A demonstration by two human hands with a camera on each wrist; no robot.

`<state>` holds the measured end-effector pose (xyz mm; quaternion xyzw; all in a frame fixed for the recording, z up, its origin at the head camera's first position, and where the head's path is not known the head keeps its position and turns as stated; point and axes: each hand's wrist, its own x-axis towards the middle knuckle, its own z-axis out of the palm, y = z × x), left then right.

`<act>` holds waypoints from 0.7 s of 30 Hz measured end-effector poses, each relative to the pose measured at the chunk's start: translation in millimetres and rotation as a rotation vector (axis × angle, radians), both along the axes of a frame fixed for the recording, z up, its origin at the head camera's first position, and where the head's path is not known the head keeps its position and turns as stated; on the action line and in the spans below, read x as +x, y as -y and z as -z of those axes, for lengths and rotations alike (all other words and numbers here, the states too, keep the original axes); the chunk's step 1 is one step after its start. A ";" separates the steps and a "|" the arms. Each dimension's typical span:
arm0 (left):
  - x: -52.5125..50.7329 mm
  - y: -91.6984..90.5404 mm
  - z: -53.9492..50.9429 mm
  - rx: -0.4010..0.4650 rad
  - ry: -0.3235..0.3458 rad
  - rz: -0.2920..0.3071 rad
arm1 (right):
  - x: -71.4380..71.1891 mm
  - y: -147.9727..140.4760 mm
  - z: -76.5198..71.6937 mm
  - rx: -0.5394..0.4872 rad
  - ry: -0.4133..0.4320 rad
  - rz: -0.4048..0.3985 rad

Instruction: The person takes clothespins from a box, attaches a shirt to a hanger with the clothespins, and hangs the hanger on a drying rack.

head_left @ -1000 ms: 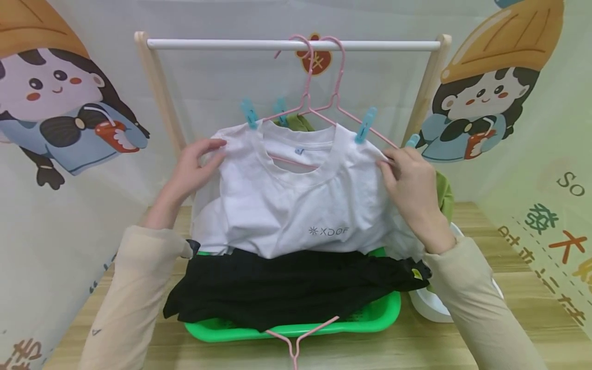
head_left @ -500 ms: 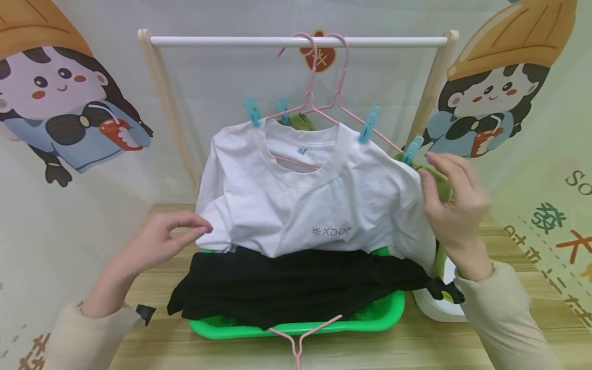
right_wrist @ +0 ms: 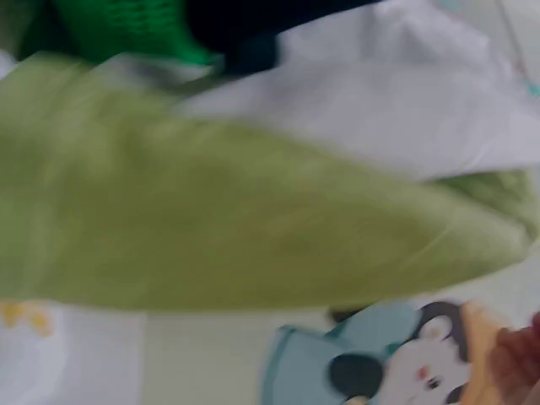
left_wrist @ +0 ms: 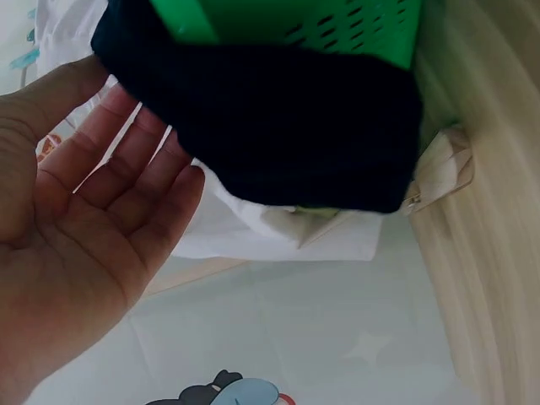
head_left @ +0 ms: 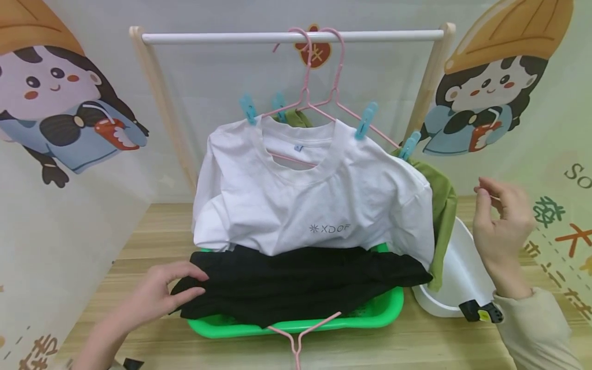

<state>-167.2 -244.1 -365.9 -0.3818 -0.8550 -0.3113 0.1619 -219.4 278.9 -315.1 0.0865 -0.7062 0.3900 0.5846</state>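
A white T-shirt (head_left: 287, 195) with XDOF lettering hangs on a pink hanger (head_left: 306, 95), with light blue clothespins (head_left: 365, 121) at its shoulders. Behind it an olive-green garment (head_left: 444, 205) hangs on a second pink hanger. Black cloth (head_left: 296, 282) lies across a green basket (head_left: 393, 308). My left hand (head_left: 162, 290) is at the cloth's left end, thumb and fingers apart; in the left wrist view its fingertips (left_wrist: 190, 181) are beside the cloth's edge, contact unclear. Off to the right, my right hand (head_left: 504, 226) is in the air with loosely bent fingers, holding nothing.
The hangers hook over a white rail (head_left: 208, 38) between wooden posts. A white basin (head_left: 458, 272) stands right of the basket. Another pink hanger (head_left: 296, 341) sticks out at the basket's front. Printed cloth walls (head_left: 92, 216) enclose the wooden table (head_left: 139, 246).
Both hands have left the white T-shirt's shoulders. The left hand has come down to the black cloth; the right hand has moved out to the right and down. The shirt's right shoulder lies flatter.
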 end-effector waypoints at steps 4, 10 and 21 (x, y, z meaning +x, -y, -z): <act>4.7 -2.3 8.3 -0.004 -0.045 -0.017 | -4.9 -22.5 26.1 0.138 0.350 0.002; 7.1 -5.1 14.8 0.008 -0.118 -0.013 | -9.1 -48.1 65.3 0.447 0.774 -0.042; 8.0 -7.2 22.9 -0.079 -0.225 -0.014 | -9.3 -57.3 91.3 0.714 1.137 -0.218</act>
